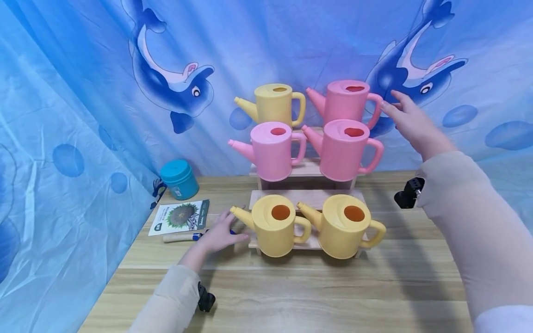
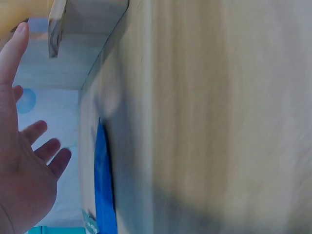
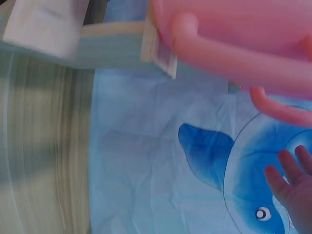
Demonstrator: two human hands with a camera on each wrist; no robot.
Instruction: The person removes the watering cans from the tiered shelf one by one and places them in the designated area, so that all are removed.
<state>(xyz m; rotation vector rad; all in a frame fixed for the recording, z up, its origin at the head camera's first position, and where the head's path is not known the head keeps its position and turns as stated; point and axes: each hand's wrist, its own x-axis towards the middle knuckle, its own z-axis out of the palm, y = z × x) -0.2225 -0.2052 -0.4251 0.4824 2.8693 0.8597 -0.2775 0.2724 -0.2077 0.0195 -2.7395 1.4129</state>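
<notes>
My right hand (image 1: pixel 412 122) is raised at the upper right, fingers apart and empty, its fingertips right by the handle of the top deep-pink watering can (image 1: pixel 345 108). In the right wrist view, the fingers (image 3: pixel 290 168) extend away from the pink handles. My left hand (image 1: pixel 220 235) spreads its fingers low beside the front left yellow watering can (image 1: pixel 272 236), thumb pointing at the can and nothing in its grasp. Another yellow can (image 1: pixel 341 236) shares that front step. One step up stand a light-pink can (image 1: pixel 272 157) and a deep-pink can (image 1: pixel 341 157). A paler yellow can (image 1: pixel 275 106) tops the left side.
The cans stand on a stepped wooden rack (image 1: pixel 308 199) on the wooden table (image 1: pixel 291 296). At left are a teal lidded jar (image 1: pixel 181 182), a seed packet (image 1: pixel 179 217) with a plant picture, and a wooden-handled tool (image 1: pixel 179 237) with a blue part. Behind hangs a blue dolphin-print curtain (image 1: pixel 266 51).
</notes>
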